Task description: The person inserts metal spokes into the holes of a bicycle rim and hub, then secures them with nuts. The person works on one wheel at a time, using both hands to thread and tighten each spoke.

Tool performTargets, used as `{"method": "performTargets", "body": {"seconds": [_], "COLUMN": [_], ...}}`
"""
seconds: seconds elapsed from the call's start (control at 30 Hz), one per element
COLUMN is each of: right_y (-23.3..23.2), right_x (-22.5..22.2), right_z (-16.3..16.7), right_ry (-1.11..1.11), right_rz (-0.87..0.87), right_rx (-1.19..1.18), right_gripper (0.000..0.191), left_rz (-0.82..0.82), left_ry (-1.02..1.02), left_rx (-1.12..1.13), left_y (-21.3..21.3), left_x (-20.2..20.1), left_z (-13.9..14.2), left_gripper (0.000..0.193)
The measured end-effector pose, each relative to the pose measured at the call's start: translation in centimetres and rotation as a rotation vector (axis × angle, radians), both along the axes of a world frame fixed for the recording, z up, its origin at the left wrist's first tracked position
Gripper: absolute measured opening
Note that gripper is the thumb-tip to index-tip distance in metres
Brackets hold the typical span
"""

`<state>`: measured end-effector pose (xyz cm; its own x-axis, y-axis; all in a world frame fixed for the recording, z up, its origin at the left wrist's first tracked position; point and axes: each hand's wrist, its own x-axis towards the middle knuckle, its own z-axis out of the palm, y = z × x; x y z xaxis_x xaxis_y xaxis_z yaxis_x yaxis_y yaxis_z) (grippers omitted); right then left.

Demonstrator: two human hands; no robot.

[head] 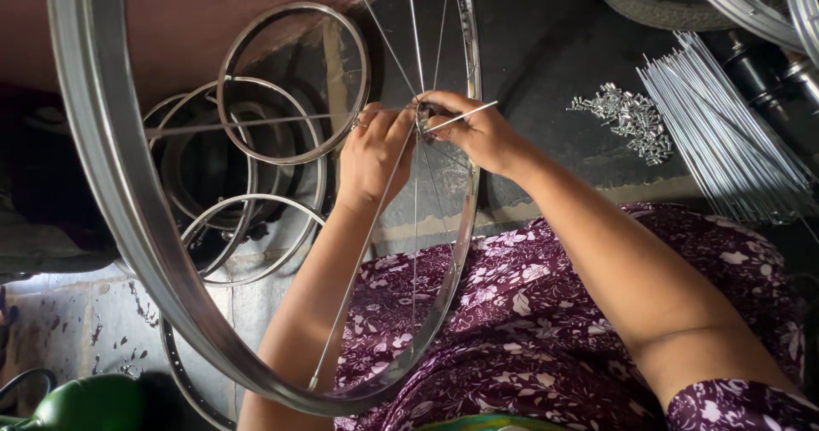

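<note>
Over dark floor [546,64], both hands, left [373,154] and right [478,132], pinch spokes [375,194] at the hub [423,112], grip closed

A: Where do the two hands sit?
B: The left hand [373,151] and right hand [479,132] meet near the upper middle of the view, fingertips almost touching.

A: How are the fingers set?
B: Both hands are curled in a pinch. The left shows its back, with a ring on one finger.

A: And the arms?
B: Both forearms are bare and reach forward, the right crossing in from the lower right.
</note>
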<state>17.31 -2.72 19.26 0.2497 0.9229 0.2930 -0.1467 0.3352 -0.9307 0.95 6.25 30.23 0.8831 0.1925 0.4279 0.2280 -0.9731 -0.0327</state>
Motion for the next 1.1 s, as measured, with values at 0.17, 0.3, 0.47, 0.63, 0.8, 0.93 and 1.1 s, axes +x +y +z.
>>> {"method": "performTargets", "body": {"seconds": [0.17,0.3,0.47,0.63,0.8,0.93,1.1], "right_y": [-0.1,-0.1,-0.4,-0.9,-2.1,-4.6,-4.7], "right_x": [-0.7,-1.2,-0.9,-0.4,0.6,3.0,3.0], "right_z": [0.3,0.7,1.6,2.8,5.1,6.7,6.9], "right_ry": [0.139,0.073,0.073,-0.112,-0.343,-0.45,-0.377], "right_rz": [0.02,0.0,0.036,0.026,-0.042,-0.077,-0.054], "right_rx": [-0.015,-0.006,-0.124,-0.021,-0.157,-0.08,0.034], "right_gripper": [0.044,0.042,0.041,0.037,0.04,0.047,0.015], "left_rz": [0.033,0.067,0.128,0.151,0.109,0.093,0.145], "left_ry": [0.058,0.12,0.248,0.264,0.34,0.4,0.416], "left_rx": [-0.002,0.023,0.004,0.031,0.113,0.06,0.052], "left_y": [-0.1,0.1,0.5,0.2,0.4,0.3,-0.6], "left_x": [-0.4,-0.2,-0.2,0.4,0.6,0.4,1.3], "left_z": [-0.7,-1.7,-1.6,-1.5,-1.1,-0.5,0.2], "left_gripper": [0.028,0.032,0.028,0.034,0.026,0.025,0.024]}}
